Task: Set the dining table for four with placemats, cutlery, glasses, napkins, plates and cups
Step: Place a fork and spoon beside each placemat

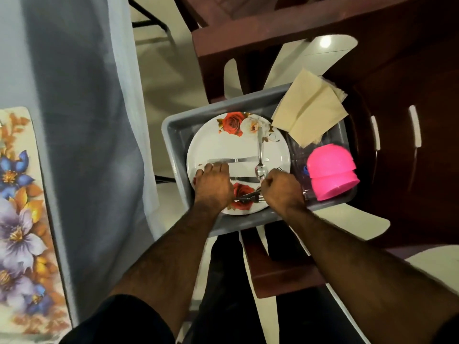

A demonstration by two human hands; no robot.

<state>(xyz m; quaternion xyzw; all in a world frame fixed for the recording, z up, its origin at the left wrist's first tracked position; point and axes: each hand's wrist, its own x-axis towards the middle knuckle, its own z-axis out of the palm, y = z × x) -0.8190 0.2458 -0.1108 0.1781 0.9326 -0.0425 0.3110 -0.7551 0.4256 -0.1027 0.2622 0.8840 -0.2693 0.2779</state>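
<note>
Head view, left to right: floral placemat (19, 194) already on the table; grey tray (173, 135) on a chair as supply, holding rose plate (223, 147), napkins (308, 108), pink cups (331, 170). Left hand (213, 184), fingers curled, gathers a knife (238, 160); right hand (282, 188) clutches forks (250, 196), likely for the settings.

Tub (173, 135): grey plastic, rectangular, resting on a chair seat.
Chair (397, 78): dark brown, moulded, slotted back, at right.
Second chair (280, 269): same brown, below the tub, partly hidden.
Cloth (82, 120): pale grey-blue, hanging over the surface edge at left.
Floor (164, 78): cream, glossy, light reflection near top right.
Frame (149, 18): thin black legs, upper centre.
</note>
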